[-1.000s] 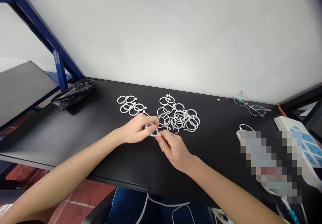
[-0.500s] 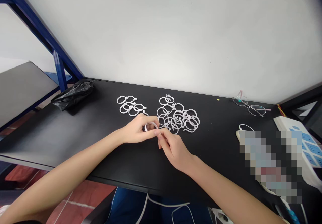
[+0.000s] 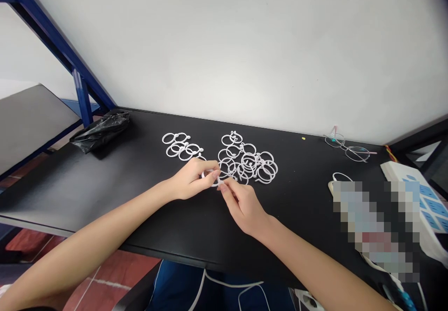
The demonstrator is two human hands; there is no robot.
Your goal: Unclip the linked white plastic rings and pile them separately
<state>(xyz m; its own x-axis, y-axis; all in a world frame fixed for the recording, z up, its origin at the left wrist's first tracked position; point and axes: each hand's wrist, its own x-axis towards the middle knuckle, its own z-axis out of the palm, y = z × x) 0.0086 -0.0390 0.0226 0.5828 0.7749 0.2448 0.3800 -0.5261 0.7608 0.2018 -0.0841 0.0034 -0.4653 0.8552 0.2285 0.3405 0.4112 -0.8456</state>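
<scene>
Between my two hands is a white ring, held low over the black table. My left hand is closed on it, thumb and fingers pinching its right side. The fingertips of my right hand pinch the same ring at its lower right edge; the exact contact is partly hidden. Just behind my hands lies a heap of white rings with small loops, several overlapping. A smaller group of similar rings lies to the left, partly covered by my left hand.
A crumpled black plastic bag lies at the table's left. Eyeglasses rest at the back right. A white power strip and a blurred-out object with a white cable are at the right. A wall stands behind the table.
The ring has turned and lowered between my fingers. My left thumb has shifted upward on it, while the right fingers stay at its right edge. The ring groups have not moved.
</scene>
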